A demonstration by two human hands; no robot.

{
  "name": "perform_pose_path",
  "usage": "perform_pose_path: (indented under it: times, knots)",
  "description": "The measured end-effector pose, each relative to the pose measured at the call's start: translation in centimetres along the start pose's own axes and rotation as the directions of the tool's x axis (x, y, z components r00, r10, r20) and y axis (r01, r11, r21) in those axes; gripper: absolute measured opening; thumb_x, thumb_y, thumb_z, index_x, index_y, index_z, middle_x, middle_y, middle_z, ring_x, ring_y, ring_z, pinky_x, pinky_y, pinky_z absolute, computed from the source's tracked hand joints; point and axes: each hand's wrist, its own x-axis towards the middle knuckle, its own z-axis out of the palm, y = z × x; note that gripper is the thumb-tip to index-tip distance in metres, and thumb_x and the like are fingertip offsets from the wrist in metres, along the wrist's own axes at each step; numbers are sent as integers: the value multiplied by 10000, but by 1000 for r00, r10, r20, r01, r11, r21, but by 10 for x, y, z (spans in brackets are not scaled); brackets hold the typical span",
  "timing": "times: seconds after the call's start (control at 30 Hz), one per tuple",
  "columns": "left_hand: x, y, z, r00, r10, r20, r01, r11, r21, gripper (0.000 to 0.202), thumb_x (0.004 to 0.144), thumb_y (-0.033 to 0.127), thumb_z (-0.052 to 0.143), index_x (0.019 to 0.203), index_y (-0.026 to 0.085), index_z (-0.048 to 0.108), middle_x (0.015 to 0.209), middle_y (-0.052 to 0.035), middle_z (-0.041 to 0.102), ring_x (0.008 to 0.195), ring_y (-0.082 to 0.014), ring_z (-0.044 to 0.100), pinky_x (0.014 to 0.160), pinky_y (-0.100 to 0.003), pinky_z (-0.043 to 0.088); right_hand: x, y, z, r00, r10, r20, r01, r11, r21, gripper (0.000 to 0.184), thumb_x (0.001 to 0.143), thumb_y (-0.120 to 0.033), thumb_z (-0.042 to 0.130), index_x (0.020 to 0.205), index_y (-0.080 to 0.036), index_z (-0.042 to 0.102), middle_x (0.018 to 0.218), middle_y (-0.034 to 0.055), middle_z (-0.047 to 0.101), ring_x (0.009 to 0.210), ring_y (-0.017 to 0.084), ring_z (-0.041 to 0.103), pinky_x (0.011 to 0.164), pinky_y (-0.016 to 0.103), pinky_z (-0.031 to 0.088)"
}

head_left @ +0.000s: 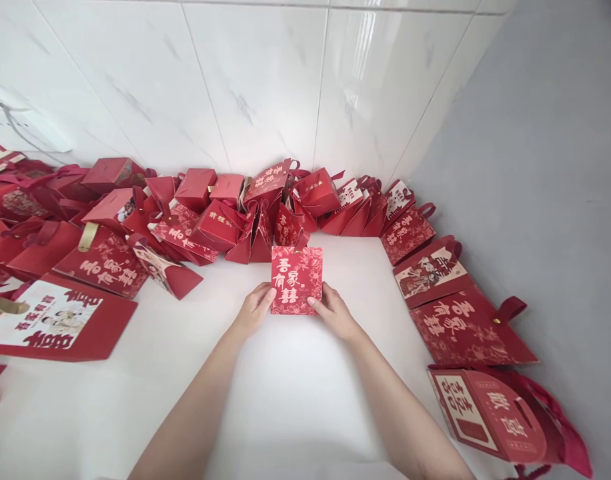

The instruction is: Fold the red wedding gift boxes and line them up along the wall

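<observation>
A small red gift bag (296, 279) with white characters and a floral print lies flat on the white table (285, 393) in the middle. My left hand (255, 308) pinches its lower left corner, thumb on top. My right hand (331, 311) grips its lower right corner the same way. Both forearms reach in from the bottom edge. The bag's ribbon handle points away from me toward the pile at the wall.
Many red gift bags and boxes (220, 213) are heaped along the tiled wall (260, 87). Larger flat bags lie at the left (55, 320) and down the right side (465, 327), with a boxed one (490, 413) at the near right. A grey wall (550, 200) bounds the right.
</observation>
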Motion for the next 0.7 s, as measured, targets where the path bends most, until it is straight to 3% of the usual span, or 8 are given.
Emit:
perform_pose_path:
  times: [0.53, 0.7]
  knots:
    - [0, -2, -1, 1000, -17, 18, 18, 999, -41, 423, 943, 478, 431, 1146, 194, 668, 1219, -93, 615, 1109, -230, 585, 1022, -371, 432, 0, 1, -3, 999, 24, 41, -26, 999, 44, 396, 927, -470, 516, 1195, -184, 567, 1175, 87, 652, 1020, 243, 615, 892, 360, 477]
    - [0, 1, 1, 1000, -28, 12, 28, 998, -56, 414, 931, 484, 450, 1124, 197, 676, 1181, -86, 626, 1102, -232, 592, 1003, -361, 444, 0, 2, 0, 999, 34, 12, -34, 999, 42, 367, 919, -485, 514, 1122, -184, 573, 1128, 83, 657, 995, 238, 614, 891, 362, 471]
